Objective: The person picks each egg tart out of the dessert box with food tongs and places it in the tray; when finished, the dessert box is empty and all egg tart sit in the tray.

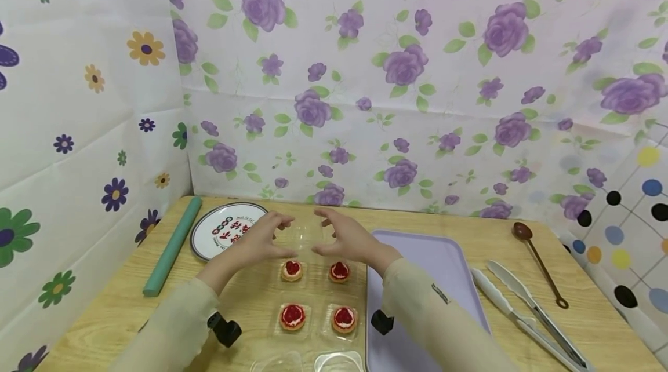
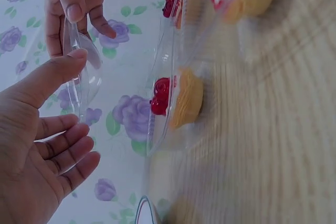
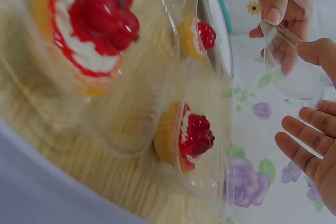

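Note:
A clear plastic lid (image 1: 304, 237), domed in the middle, is held up between my two hands above the far part of the table. My left hand (image 1: 262, 240) pinches one side of it, with the thumb (image 2: 71, 62) on its rim. From the other side my right hand (image 1: 348, 239) grips it, its thumb (image 2: 73, 6) showing in the left wrist view. Below stand several small tarts with red fruit and white cream, each in clear plastic packaging; among them are a near left tart (image 1: 292, 317) and a near right tart (image 1: 344, 320).
More clear plastic pieces (image 1: 339, 362) lie at the front edge. A lilac tray (image 1: 433, 291) is right of the tarts, then tongs (image 1: 532, 314) and a brown ladle (image 1: 540, 262). On the left are a round plate (image 1: 209, 239) and a green rolling pin (image 1: 174, 244). Flowered cloth hangs behind.

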`<state>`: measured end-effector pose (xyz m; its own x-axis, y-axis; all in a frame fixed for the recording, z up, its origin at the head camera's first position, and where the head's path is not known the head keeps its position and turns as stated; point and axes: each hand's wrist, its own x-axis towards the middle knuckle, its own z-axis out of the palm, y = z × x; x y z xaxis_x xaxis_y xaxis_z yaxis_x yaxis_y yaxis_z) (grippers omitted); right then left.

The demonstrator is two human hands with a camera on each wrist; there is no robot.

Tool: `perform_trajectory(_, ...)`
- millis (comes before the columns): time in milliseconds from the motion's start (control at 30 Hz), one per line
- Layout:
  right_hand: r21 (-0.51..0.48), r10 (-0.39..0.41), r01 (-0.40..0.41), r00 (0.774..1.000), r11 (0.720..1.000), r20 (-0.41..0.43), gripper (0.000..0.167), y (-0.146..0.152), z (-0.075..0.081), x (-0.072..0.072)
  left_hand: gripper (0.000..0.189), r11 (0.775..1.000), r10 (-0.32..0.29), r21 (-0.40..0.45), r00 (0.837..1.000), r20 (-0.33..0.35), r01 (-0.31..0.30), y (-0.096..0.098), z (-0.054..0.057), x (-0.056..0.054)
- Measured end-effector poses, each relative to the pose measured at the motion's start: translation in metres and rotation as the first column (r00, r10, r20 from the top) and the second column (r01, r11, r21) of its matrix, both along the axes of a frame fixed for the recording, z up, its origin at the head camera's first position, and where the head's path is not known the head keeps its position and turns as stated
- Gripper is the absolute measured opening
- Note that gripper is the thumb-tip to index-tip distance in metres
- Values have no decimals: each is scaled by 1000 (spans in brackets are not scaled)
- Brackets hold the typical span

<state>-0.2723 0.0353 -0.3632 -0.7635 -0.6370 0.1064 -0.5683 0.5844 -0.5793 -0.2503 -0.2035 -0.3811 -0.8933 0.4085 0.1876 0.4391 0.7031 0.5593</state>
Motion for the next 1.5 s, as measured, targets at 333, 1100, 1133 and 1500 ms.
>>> perform_trajectory(333, 157, -37, 44, 998, 987, -45, 80, -10, -4, -20, 79, 976, 58, -208, 998, -9, -58, 3, 6, -21)
perform_trajectory(1100, 385, -112, 128, 992, 914, -63, 79, -25, -27, -36, 76, 923, 94, -384, 988, 124, -40, 11, 2, -50)
perform_trajectory(1133, 392, -115, 130, 991, 911, -62, 79, -26, -27, -36, 76, 923, 93, -384, 987, 129, -37, 12, 2, -50)
perform_trajectory(1500, 468, -144, 160, 987, 869, -70, 78, -31, -33, -38, 75, 917, 99, -399, 976, 192, -15, 10, 1, -53)
